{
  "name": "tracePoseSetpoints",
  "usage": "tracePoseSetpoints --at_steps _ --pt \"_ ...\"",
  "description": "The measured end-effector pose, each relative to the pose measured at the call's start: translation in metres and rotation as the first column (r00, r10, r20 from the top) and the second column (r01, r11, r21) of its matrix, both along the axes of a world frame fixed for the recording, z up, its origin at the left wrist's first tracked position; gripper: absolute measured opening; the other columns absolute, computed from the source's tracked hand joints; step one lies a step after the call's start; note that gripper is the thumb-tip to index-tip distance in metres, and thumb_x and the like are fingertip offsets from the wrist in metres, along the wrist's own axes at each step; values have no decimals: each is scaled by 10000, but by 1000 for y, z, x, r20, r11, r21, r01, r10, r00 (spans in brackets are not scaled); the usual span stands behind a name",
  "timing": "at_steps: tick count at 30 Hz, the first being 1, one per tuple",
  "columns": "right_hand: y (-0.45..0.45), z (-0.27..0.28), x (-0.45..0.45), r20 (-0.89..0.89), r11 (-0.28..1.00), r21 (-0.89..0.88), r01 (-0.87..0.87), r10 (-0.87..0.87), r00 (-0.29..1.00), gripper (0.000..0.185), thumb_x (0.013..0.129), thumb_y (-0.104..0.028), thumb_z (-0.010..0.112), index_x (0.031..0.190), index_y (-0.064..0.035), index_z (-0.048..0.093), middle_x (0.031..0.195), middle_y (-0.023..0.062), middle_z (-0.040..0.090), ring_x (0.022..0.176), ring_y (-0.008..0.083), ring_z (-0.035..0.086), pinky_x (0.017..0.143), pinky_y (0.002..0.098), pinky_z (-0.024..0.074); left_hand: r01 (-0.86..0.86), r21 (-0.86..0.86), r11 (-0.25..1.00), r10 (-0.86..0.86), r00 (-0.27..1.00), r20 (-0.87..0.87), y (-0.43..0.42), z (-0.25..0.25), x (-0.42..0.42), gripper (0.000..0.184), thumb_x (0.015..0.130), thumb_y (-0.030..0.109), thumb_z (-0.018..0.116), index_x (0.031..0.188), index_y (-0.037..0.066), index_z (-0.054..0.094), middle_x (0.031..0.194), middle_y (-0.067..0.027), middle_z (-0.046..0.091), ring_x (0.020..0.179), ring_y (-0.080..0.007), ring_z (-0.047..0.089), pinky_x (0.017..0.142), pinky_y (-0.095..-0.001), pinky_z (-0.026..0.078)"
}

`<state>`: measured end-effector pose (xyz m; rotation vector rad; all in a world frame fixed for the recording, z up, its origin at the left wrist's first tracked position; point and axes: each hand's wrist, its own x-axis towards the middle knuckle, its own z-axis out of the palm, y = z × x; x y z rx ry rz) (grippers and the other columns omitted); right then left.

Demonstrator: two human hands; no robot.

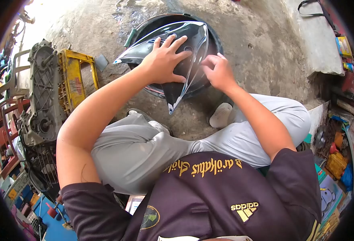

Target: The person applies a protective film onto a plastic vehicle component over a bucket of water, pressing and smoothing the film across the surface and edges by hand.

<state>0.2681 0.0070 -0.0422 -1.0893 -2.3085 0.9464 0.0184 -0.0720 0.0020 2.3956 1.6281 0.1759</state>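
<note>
A glossy black, roughly triangular plastic panel (pixel 185 31), which looks like a motorcycle body cover, rests across a round dark tub (pixel 216 40) on the floor. Its shiny edges catch the light, and one pointed end sticks out to the left, another toward me. My left hand (pixel 161 60) lies on the panel with its fingers spread. Just beyond the panel's right edge is my right hand (pixel 219 72), fingers curled together in a pinch. Whatever those fingers hold, if anything, is too small to make out.
To the left stand a grey metal engine casing (pixel 44 90) and a yellow plastic crate (pixel 73 82). A concrete slab (pixel 319 40) with a black strap (pixel 313 14) is at the upper right. Mixed parts and packages (pixel 335 160) crowd the right side. Wet concrete floor surrounds the tub.
</note>
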Motion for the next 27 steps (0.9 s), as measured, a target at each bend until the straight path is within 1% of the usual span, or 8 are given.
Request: tracePoseSetpoints --at_steps 3,5,9,11,12,18,25,27 --pt "14 13 0 38 994 -90 57 -54 998 65 853 -123 700 825 -65 706 790 119 715 802 351 695 1153 580 394 3 -11 1000 -3 1000 -12 -1 1 0 874 758 605 844 1497 224 575 1697 -172 312 1542 -462 301 1194 -688 298" --pt "1 2 0 31 993 103 -62 59 998 64 854 -101 669 807 -62 686 809 131 712 836 359 693 1145 562 403 11 8 1000 -12 1000 8 -1 0 -1 871 762 605 842 1495 217 575 1693 -173 317 1539 -464 302 1189 -692 302" --pt "-5 8 1 60 988 108 -113 107 992 43 858 -69 651 849 -40 681 837 144 710 883 365 697 1070 519 476 -1 11 1000 1 1000 -6 -1 2 0 869 768 604 840 1493 207 574 1691 -174 318 1537 -465 305 1185 -700 303" --pt "10 22 -4 23 981 -157 112 -110 994 47 867 -62 667 896 -39 696 877 137 716 909 346 697 933 453 535 12 -7 1000 -12 1000 -1 -1 3 0 870 769 601 840 1495 203 572 1691 -173 317 1539 -461 304 1181 -710 302" --pt "14 20 -3 -7 985 -128 117 -119 993 54 876 -64 689 919 -35 705 897 128 720 919 336 696 828 420 541 8 -15 1000 -8 1000 -1 0 3 0 870 768 595 843 1497 204 571 1697 -170 307 1541 -458 303 1178 -720 296" --pt "11 9 -2 54 956 262 -134 125 991 73 886 -116 724 940 -70 709 927 105 717 931 323 677 871 448 501 2 -32 999 -2 1000 11 0 6 0 879 761 590 850 1498 203 570 1702 -170 304 1545 -460 294 1188 -709 290" --pt "8 -1 3 56 927 327 -181 172 984 57 875 -114 708 921 -86 690 918 101 692 918 346 657 847 470 491 9 -8 1000 -9 1000 9 1 3 0 888 751 603 851 1497 211 571 1698 -183 308 1535 -472 307 1191 -695 290" --pt "25 -4 0 25 957 284 -60 55 998 49 875 -88 707 918 -68 694 939 93 694 941 344 653 826 473 506 4 -16 1000 -4 1000 10 -1 4 -1 891 750 606 849 1498 211 571 1697 -183 308 1537 -471 303 1195 -695 287"
